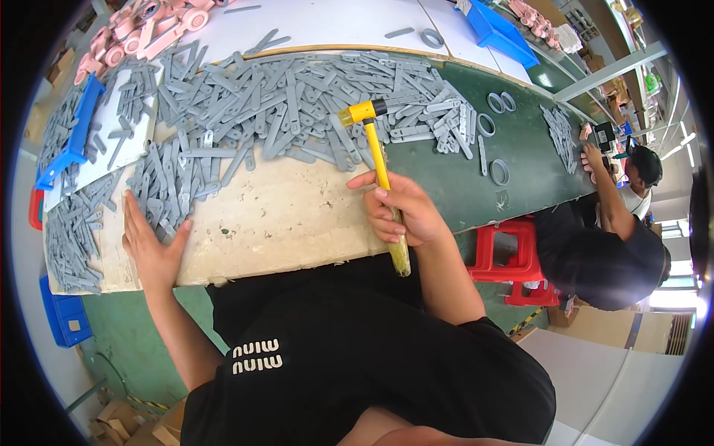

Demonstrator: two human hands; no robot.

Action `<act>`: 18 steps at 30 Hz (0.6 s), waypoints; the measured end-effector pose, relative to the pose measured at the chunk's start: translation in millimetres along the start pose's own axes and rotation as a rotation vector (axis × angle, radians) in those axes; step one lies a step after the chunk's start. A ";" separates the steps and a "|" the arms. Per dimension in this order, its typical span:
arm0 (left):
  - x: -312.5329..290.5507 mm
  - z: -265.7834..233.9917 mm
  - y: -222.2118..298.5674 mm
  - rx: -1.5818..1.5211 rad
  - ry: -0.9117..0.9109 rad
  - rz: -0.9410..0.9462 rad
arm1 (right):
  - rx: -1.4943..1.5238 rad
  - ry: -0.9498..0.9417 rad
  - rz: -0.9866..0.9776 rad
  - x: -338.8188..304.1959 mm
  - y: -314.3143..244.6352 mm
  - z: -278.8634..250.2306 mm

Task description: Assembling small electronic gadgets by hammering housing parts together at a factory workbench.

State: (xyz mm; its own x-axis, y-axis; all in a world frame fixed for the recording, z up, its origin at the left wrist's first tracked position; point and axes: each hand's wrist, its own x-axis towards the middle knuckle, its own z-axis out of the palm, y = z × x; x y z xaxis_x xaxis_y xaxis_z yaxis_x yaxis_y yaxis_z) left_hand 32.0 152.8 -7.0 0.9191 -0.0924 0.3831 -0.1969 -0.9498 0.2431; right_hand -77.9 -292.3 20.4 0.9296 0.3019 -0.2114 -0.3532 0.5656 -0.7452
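Many grey strips (294,108), hammer (378,160), blue trays (494,36)
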 end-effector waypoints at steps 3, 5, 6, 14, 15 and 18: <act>0.4 0.2 -1.0 0.001 -0.007 -0.003 | 0.002 0.003 -0.004 0.1 0.5 0.0; 0.6 0.5 -1.6 0.003 -0.004 -0.005 | 0.005 0.004 -0.004 0.0 0.8 -0.1; 0.8 0.5 -1.6 -0.003 -0.003 -0.008 | 0.013 0.010 -0.005 -0.2 1.0 -0.2; -0.1 -0.5 0.6 -0.004 0.028 -0.001 | -0.003 0.051 -0.013 -0.1 0.7 4.8; -0.2 -1.3 1.4 -0.007 0.029 0.005 | -0.005 0.059 -0.014 -0.3 0.5 5.6; -0.3 -1.3 1.6 -0.012 0.025 0.004 | -0.004 0.066 -0.016 -0.5 0.3 6.4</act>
State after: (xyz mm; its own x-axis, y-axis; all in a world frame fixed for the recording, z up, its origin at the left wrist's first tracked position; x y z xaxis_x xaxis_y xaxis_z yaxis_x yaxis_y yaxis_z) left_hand 30.9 151.7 -5.5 0.9093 -0.0888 0.4065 -0.2049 -0.9459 0.2516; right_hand -79.2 -287.4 24.3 0.9400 0.2417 -0.2410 -0.3383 0.5668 -0.7512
